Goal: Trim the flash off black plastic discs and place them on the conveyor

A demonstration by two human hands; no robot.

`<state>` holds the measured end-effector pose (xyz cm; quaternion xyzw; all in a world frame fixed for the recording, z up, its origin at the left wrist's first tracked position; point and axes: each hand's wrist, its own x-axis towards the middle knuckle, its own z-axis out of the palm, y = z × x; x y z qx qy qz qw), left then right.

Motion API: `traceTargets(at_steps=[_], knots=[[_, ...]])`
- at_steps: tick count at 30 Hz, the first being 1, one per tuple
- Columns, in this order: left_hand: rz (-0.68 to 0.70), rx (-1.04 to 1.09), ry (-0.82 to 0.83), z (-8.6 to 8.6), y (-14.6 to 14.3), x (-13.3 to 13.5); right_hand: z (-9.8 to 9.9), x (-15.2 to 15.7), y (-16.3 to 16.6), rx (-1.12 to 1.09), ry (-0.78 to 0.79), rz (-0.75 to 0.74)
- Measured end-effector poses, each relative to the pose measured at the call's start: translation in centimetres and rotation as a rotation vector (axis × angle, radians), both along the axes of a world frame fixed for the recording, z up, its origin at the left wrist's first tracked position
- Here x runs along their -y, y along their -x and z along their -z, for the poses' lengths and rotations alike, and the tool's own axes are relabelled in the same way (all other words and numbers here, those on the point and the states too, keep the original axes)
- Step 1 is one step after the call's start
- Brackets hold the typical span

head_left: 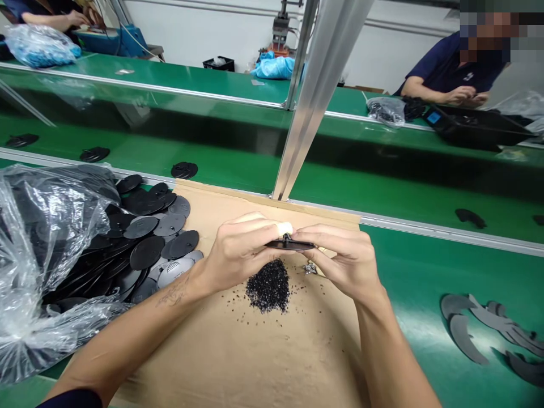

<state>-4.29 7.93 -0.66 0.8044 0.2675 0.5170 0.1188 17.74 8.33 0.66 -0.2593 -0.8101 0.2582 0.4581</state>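
Observation:
Between both hands a round black plastic disc [293, 245] is held nearly edge-on, with a small post on its upper face. My left hand [244, 243] pinches its left side, a pale cover on one fingertip touching the post. On the right side, my right hand [342, 252] grips the rim with fingers above and thumb below. Underneath, a pile of tiny black pieces [268, 286] lies on the brown paper sheet [255, 362]. A few small shiny metal parts [310, 268] rest beside my right thumb.
Many black discs [147, 253] spill from a clear plastic bag [25, 243] at left. Curved grey pieces [465, 328] lie at right. A metal post [312, 107] rises beyond the paper, beside a green conveyor belt [229, 153] carrying black parts. Two co-workers sit across it.

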Motion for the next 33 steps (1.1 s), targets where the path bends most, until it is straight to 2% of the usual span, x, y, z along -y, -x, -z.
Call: traceTargets(at_steps=[5, 11, 19, 23, 27, 33], knots=[[0.029, -0.042, 0.008, 0.1, 0.0, 0.0, -0.1, 0.0, -0.1, 0.002, -0.02, -0.008], [-0.015, 0.02, -0.013, 0.2, -0.3, 0.3, -0.3, 0.2, -0.2, 0.023, 0.007, -0.006], [0.034, 0.046, 0.118, 0.0, -0.5, 0.1, -0.5, 0.1, 0.2, -0.045, 0.011, -0.016], [0.0, 0.062, 0.138, -0.2, -0.8, 0.4, -0.7, 0.2, 0.3, -0.026, 0.031, 0.039], [-0.055, 0.038, 0.075, -0.4, -0.9, 0.8, -1.2, 0.3, 0.5, -0.002, -0.001, 0.107], [-0.112, -0.053, -0.033, -0.9, -0.7, 1.2, -2.1, 0.6, 1.4, 0.028, -0.071, 0.091]])
